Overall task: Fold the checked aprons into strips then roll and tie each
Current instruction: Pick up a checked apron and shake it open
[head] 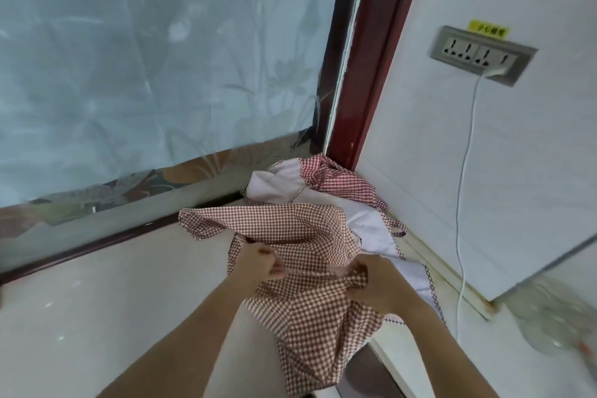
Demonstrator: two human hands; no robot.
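A pale glossy countertop [97, 300] ran beneath a frosted window [145, 58]. At centre, both hands gripped bunched folds of the checked apron [307, 268]: left hand [261, 263] at 9 o'clock of the bunch, right hand [371, 284] at 3 o'clock. A second apron [323, 184] lay crumpled at 12 o'clock, against the corner. A wall socket [481, 55] with a white cable [465, 171] sat at 2 o'clock.

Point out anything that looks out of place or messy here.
A second checked apron lies crumpled in the corner by the door frame, unfolded, white lining up. The front apron, gripped by the left hand and right hand, hangs over the counter edge. Nothing looks spilled or damaged.
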